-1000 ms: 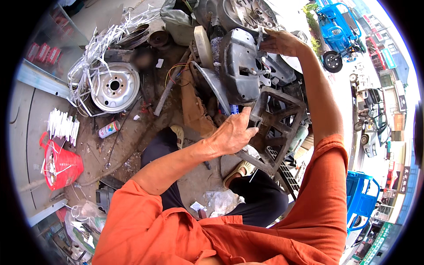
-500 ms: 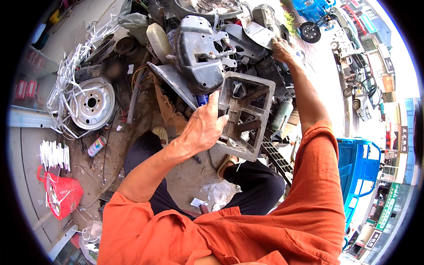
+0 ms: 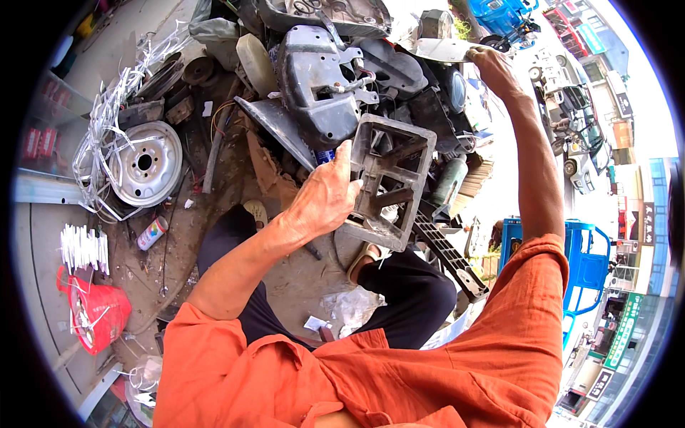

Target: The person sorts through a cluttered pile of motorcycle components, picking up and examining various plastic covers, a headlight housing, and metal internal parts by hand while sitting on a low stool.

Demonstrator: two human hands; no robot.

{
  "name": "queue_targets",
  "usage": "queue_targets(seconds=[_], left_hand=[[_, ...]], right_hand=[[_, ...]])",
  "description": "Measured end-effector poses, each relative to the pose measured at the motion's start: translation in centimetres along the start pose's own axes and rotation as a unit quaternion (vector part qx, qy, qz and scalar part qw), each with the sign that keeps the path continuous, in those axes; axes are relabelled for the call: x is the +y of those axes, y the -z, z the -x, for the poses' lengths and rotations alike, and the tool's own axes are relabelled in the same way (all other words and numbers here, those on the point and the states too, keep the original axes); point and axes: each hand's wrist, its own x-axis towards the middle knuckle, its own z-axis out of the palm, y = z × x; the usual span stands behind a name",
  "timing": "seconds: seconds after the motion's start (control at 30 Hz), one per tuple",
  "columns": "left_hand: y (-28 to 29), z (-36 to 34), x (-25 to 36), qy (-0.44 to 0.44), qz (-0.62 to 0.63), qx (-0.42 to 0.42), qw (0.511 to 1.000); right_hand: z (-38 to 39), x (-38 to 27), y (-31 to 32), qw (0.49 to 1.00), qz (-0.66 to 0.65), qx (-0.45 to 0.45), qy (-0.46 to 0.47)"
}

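Observation:
My left hand (image 3: 325, 196) is closed on the left side of a grey rectangular frame (image 3: 422, 185) with crossbars, which is tilted above my legs. Stretched out to the far right, my right hand (image 3: 497, 71) pinches the end of a pale, flat plate (image 3: 444, 50). The plate's other end lies at the edge of the scrap heap. Between the two hands sits a black plastic housing (image 3: 310, 85) with brackets and a wire connector. A dark grey cover (image 3: 392, 68) rests beside it.
A silver wheel rim (image 3: 163, 167) lies left under tangled white strips (image 3: 96, 143). Nearby are a spray can (image 3: 152, 234) and a red bag (image 3: 107, 314). A black slotted bar (image 3: 446, 253) and a grey-green cylinder (image 3: 451, 182) lie right of the frame. Blue vehicles (image 3: 586, 264) stand beyond.
My right hand has moved right and slightly farther away, drawing the pale plate with it. The plate has turned. My left hand and the frame have shifted only slightly left.

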Motion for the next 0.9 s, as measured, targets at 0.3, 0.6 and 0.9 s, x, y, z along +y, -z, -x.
queue_targets(seconds=[0.3, 0.6, 0.9], left_hand=[[-0.2, -0.1, 0.2, 0.000, -0.004, 0.005, 1.000], [-0.3, -0.3, 0.8, 0.001, -0.010, 0.001, 1.000], [-0.6, -0.5, 0.4, 0.019, -0.053, 0.014, 0.998]], right_hand=[[1.7, 2.2, 0.6, 0.977, 0.006, 0.143, -0.160], [5.1, -1.2, -4.2, 0.922, -0.189, 0.146, -0.304], [11.0, -10.2, -8.5, 0.940, -0.226, -0.170, -0.190]])
